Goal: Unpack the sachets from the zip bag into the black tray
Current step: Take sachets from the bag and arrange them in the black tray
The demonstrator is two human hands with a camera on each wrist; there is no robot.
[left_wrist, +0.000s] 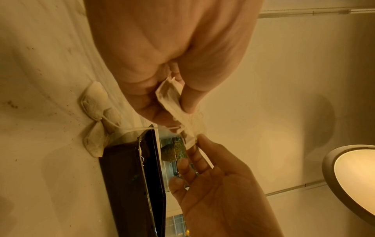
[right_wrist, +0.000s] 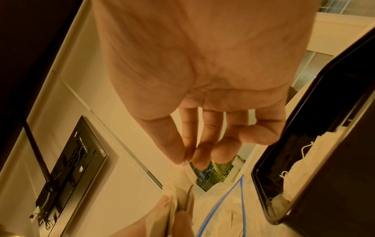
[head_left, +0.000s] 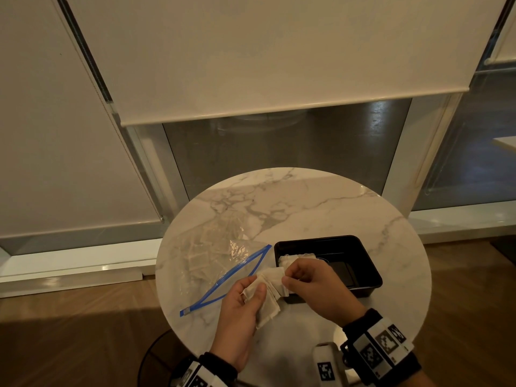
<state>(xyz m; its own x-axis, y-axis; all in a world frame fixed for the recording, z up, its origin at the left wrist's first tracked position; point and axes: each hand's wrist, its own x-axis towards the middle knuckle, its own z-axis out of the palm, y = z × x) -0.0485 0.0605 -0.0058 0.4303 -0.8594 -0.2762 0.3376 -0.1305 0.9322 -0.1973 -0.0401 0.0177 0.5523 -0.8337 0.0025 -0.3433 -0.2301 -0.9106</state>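
Sachets (head_left: 267,291) bunched between both hands, pinched by left hand (head_left: 240,308) and right hand (head_left: 315,286). Black tray (head_left: 360,263) just beyond right hand; zip bag (head_left: 215,255) beyond left.

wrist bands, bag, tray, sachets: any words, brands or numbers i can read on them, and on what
No text reads anywhere.
Wrist bands: black-and-white square code markers only, no letters or numbers.
Zip bag: plain blue zip strip, no print visible.
Black tray: no label visible.
Sachets: no print visible.
Dark panel on the wall, right wrist view: small white marks, too blurred to read.
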